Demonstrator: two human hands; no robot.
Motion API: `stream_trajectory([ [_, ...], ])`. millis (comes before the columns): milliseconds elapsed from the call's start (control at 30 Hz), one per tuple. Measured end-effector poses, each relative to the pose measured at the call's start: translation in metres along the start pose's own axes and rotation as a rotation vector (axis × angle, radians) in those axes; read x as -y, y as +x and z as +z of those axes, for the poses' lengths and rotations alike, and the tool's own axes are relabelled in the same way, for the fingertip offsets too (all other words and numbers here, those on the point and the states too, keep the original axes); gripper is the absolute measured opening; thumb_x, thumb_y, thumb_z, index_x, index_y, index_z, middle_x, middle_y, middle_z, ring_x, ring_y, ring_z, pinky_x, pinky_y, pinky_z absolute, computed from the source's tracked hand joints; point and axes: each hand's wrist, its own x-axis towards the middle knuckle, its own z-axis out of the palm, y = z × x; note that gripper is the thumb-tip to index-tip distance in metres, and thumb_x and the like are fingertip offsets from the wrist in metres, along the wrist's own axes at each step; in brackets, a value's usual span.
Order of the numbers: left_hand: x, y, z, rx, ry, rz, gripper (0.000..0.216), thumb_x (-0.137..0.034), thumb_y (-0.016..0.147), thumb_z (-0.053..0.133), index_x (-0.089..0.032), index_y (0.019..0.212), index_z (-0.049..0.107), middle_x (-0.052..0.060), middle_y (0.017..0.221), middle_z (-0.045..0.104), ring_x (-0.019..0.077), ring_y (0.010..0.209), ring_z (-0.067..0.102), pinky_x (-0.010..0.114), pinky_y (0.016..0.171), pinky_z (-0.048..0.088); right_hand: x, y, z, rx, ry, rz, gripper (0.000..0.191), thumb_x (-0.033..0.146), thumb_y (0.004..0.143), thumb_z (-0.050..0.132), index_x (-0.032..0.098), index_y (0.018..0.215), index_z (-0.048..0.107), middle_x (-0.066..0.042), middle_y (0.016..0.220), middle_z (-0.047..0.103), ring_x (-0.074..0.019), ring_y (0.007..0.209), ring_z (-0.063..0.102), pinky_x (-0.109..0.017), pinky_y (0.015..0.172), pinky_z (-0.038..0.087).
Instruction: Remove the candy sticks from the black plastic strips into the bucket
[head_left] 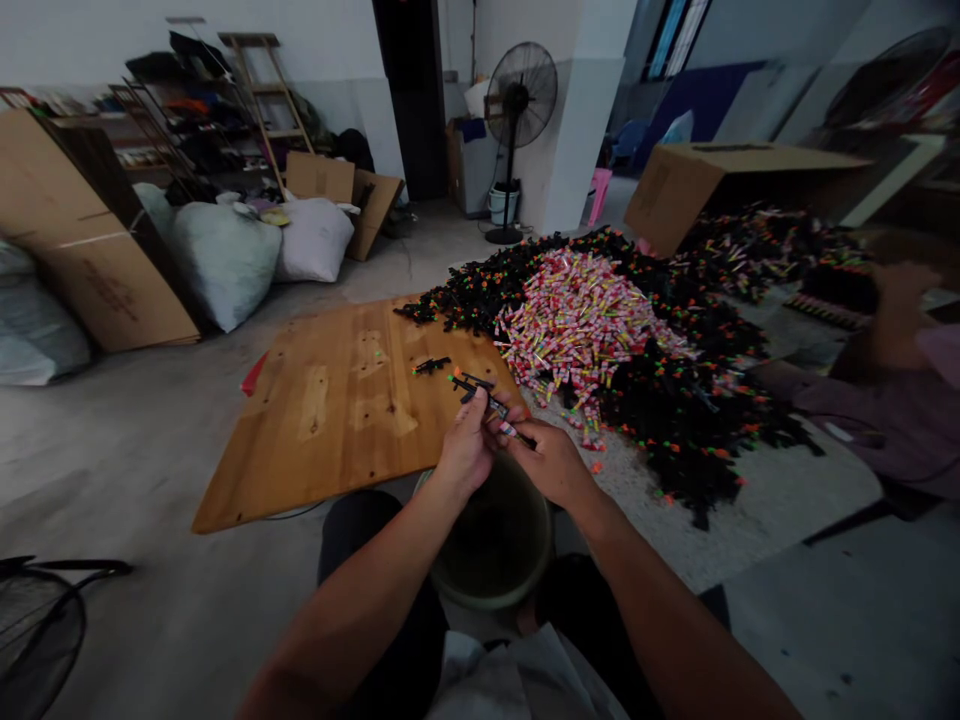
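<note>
Fingers (478, 402) clamped on small parts by a brown wooden bench (337, 390)
One black plastic gun-shaped piece (431, 366) lies alone there, probably for easy reach; left hand (466, 445) grips a second black piece (465, 386), seemingly to steady it; right hand (553, 462) pinches a small white-and-pink tube (509, 430) just beside; rightward, a pink-and-black heap (577, 320) sits handily near.

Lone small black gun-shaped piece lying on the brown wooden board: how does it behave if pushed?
The black gun-shaped piece probably slides rather than rolls, given its irregular outline. Likely light, being smaller than the nearby left hand.
</note>
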Motion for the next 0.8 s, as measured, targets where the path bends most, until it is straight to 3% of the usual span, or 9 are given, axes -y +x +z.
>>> stream_trajectory([
  [167, -0.002, 0.0, 0.001, -0.008, 0.038, 0.014, 0.045, -0.048, 0.077, 0.083, -0.02, 0.109, 0.068, -0.001, 0.082, 0.07, 0.0117, 0.06, 0.066, 0.021, 0.052, 0.049, -0.001, -0.002, -0.001, 0.024, 0.053, 0.051, 0.028, 0.037, 0.096, 0.056, 0.02, 0.092, 0.077, -0.002, 0.083, 0.073, -0.0181, 0.074, 0.063, -0.028, 0.067, 0.044],
  [467, -0.004, -0.004, 0.011, -0.127, 0.217, 0.164, 0.037, -0.047, 0.076, 0.082, -0.014, 0.086, 0.07, 0.0, 0.069, 0.067, 0.0106, 0.057, 0.063, 0.019, 0.052, 0.045, -0.007, -0.005, 0.013, -0.045, 0.179, 0.143, 0.034, 0.045, 0.095, 0.056, 0.02, 0.107, 0.077, -0.004, 0.088, 0.076, -0.0219, 0.079, 0.067, -0.03, 0.07, 0.049],
  [600, 0.005, -0.004, 0.006, -0.216, 0.296, 0.161, 0.031, -0.043, 0.083, 0.076, -0.014, 0.074, 0.07, 0.0, 0.061, 0.065, 0.0122, 0.056, 0.061, 0.02, 0.053, 0.044, -0.014, -0.011, 0.031, -0.078, 0.239, 0.261, 0.041, 0.052, 0.097, 0.051, 0.02, 0.103, 0.075, -0.002, 0.065, 0.067, -0.0194, 0.058, 0.06, -0.029, 0.057, 0.046],
  [700, 0.013, -0.009, -0.013, -0.215, 0.389, 0.088, 0.033, -0.046, 0.081, 0.077, -0.014, 0.073, 0.072, 0.003, 0.064, 0.068, 0.0145, 0.06, 0.063, 0.023, 0.058, 0.047, -0.025, -0.019, 0.035, 0.012, 0.268, 0.32, 0.041, 0.053, 0.097, 0.05, 0.018, 0.096, 0.073, 0.002, 0.055, 0.058, -0.0161, 0.048, 0.053, -0.027, 0.05, 0.041],
  [800, 0.009, -0.013, -0.044, -0.138, 0.466, -0.084, 0.038, -0.05, 0.073, 0.083, -0.015, 0.082, 0.076, 0.007, 0.078, 0.073, 0.0188, 0.073, 0.069, 0.026, 0.066, 0.051, -0.041, -0.029, 0.022, 0.243, 0.252, 0.256, 0.036, 0.05, 0.095, 0.055, 0.019, 0.09, 0.074, 0.003, 0.06, 0.062, -0.0145, 0.054, 0.056, -0.024, 0.052, 0.041],
])
